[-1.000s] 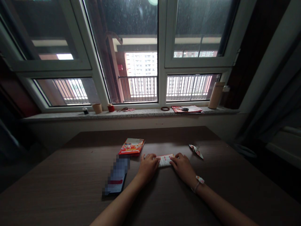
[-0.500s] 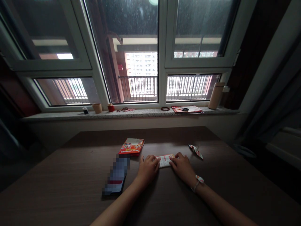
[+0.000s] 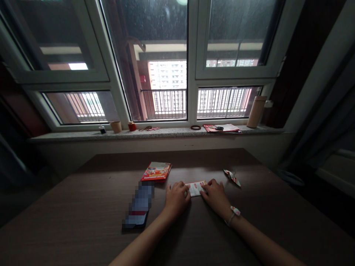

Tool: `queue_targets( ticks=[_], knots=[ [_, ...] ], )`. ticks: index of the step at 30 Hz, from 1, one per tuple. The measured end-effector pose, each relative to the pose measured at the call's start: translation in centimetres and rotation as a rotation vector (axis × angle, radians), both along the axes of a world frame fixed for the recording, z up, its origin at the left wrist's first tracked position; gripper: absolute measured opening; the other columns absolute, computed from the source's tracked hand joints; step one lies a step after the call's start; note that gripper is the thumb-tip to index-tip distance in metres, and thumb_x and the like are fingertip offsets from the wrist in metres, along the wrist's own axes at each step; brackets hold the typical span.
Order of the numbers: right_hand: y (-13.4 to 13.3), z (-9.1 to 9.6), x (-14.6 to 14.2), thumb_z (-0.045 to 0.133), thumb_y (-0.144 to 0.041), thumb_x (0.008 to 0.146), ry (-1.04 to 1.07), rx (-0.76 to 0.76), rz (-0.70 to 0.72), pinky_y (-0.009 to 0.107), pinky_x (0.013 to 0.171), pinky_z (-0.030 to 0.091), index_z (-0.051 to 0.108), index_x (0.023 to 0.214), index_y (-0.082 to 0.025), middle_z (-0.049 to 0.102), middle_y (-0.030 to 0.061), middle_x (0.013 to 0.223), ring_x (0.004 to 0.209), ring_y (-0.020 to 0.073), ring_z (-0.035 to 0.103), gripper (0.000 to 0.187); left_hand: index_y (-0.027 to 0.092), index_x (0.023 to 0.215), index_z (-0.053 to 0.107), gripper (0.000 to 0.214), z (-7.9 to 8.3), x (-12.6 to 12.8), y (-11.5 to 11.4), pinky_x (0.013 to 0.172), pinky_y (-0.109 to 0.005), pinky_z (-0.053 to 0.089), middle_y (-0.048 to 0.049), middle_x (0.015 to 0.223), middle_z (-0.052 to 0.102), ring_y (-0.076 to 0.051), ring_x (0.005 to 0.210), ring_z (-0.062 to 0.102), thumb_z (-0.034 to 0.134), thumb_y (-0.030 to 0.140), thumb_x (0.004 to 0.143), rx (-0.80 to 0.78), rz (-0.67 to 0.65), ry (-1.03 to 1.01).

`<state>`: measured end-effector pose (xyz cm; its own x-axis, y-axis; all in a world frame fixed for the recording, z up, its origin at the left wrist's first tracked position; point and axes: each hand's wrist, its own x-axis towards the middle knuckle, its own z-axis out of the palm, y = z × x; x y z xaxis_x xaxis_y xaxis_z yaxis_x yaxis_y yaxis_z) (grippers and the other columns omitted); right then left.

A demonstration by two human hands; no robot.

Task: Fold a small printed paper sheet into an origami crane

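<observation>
A folded piece of paper (image 3: pixel 195 188), white with red print, lies on the table between my two hands. My left hand (image 3: pixel 177 198) has its fingers curled over the paper's left edge. On the opposite edge, the thumb and fingers of my right hand (image 3: pixel 216 196) press against the paper. My right wrist wears a light bracelet (image 3: pixel 234 212). Left of my left hand lies a phone (image 3: pixel 138 207) with a blurred-out screen. Behind the phone is a small stack of red printed paper packs (image 3: pixel 156 172).
A crumpled paper scrap (image 3: pixel 232 178) lies right of my right hand on the brown table (image 3: pixel 91 207). Along the windowsill (image 3: pixel 166 133) stand a tan cup (image 3: pixel 115 127), a red jar (image 3: pixel 132 126) and a tan bottle (image 3: pixel 256 112). Scissors (image 3: pixel 219 128) rest on papers there.
Very little differs. The view has shifted slightly, and my left fingers sit a touch further right at the paper's edge. The paper stays flat between both hands.
</observation>
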<state>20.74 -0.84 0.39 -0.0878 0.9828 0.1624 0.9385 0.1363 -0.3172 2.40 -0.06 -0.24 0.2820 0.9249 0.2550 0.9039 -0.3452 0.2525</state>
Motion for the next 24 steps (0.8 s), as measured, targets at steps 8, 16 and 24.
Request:
queue_targets(
  ticks=[8,16,24],
  knots=[
    [0.21,-0.25,-0.32,0.061,-0.047,0.082,-0.027,0.026,-0.046,0.047,0.102,0.027,0.067,0.104,-0.018,0.058,0.0135,0.106,0.102,0.0276,0.055,0.037,0.027,0.099,0.066,0.026,0.57,0.15,0.29,0.098,-0.041,0.033,-0.0031,0.111,0.062,-0.023,0.107,0.054,0.058,0.046,0.083,-0.026,0.005,-0.014],
    [0.43,0.12,-0.27,0.066,-0.049,0.076,-0.029,0.007,-0.087,0.033,0.087,0.039,0.068,0.102,-0.02,0.058,0.0117,0.103,0.096,0.0255,0.058,0.039,0.029,0.1,0.067,0.03,0.35,-0.26,0.67,0.097,-0.04,0.032,-0.0027,0.11,0.062,-0.023,0.108,0.053,0.064,0.049,0.078,-0.053,-0.005,-0.051],
    [0.73,0.01,-0.1,0.062,-0.052,0.078,0.003,0.003,-0.104,0.029,0.08,0.041,0.067,0.1,-0.022,0.059,0.0099,0.1,0.091,0.023,0.06,0.037,0.028,0.097,0.066,0.031,0.06,-0.22,0.65,0.096,-0.041,0.032,-0.0021,0.108,0.061,-0.023,0.107,0.054,0.064,0.051,0.077,-0.024,0.003,-0.061]
  ],
)
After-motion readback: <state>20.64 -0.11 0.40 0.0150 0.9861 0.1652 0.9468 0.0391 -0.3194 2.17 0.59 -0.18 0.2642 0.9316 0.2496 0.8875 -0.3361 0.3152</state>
